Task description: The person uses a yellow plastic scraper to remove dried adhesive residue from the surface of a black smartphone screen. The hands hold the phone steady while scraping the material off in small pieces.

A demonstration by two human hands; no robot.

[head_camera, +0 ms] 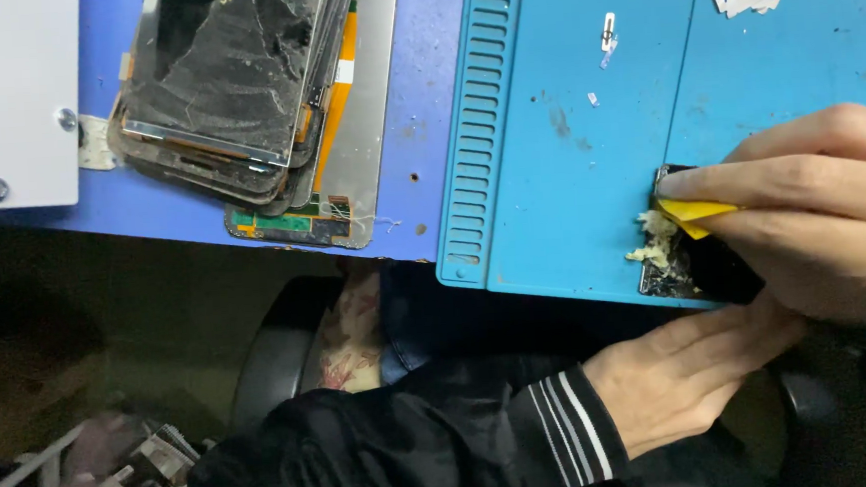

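Fingers (750,179) of the right hand (832,209) pinch a yellow scraper (697,214) on the dark phone panel (675,269) just below them, left hand (691,373) bracing its near edge, fingers flat; looks thin, brittle, so grip the rim.

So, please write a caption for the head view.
Right hand scrapes a dark panel with a yellow pick; left hand steadies it.

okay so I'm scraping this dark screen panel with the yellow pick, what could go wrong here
1. The dark panel overhangs the blue mat's near edge; pressure from the right hand might tip or crack it, though the left hand steadies it.
2. The yellow pick could slip toward your fingers.
3. Whitish residue may smear.
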